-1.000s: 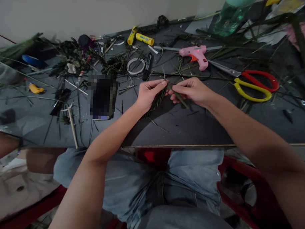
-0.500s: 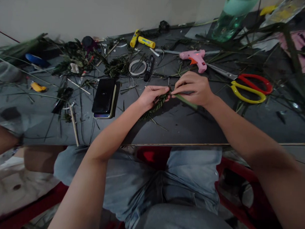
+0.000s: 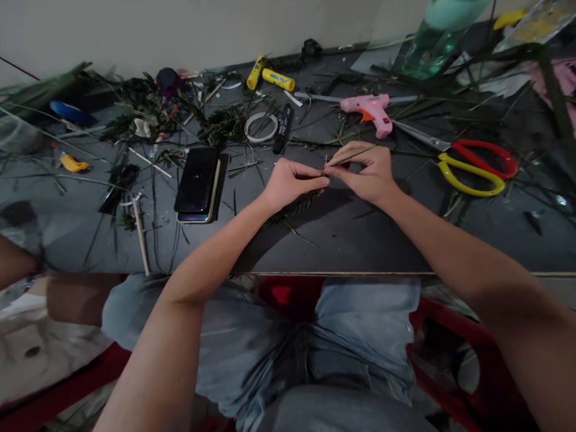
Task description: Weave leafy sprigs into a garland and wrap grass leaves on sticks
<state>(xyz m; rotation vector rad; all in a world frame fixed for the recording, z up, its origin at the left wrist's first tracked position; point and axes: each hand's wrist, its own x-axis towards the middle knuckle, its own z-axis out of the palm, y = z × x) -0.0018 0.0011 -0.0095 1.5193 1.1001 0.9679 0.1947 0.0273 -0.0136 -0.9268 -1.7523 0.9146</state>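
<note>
My left hand [image 3: 293, 183] is closed on a dark green braided leaf piece [image 3: 295, 209], whose plaited length hangs below the palm over the table. Fingertip to fingertip with it, my right hand [image 3: 365, 171] pinches a narrow green leaf strip [image 3: 361, 153] that slants up across its fingers. The point where strip and braid meet is hidden between the fingertips. Behind my right hand lies a pink glue gun [image 3: 370, 110] with an orange trigger. Large scissors [image 3: 479, 166] with red and yellow handles rest to its right.
A black phone [image 3: 198, 180] lies left of my hands. Beyond them are a white tape ring [image 3: 261, 127], a black marker [image 3: 282, 129] and yellow glue sticks [image 3: 278, 79]. A green bottle [image 3: 430, 48] stands at the back. Leaf scraps litter the dark table [image 3: 376, 244]. Another person's arm [image 3: 5, 263] shows at left.
The leaf strip has swung from pointing down right below my right hand to slanting up over its fingers. My left hand has turned, covering more of the braid.
</note>
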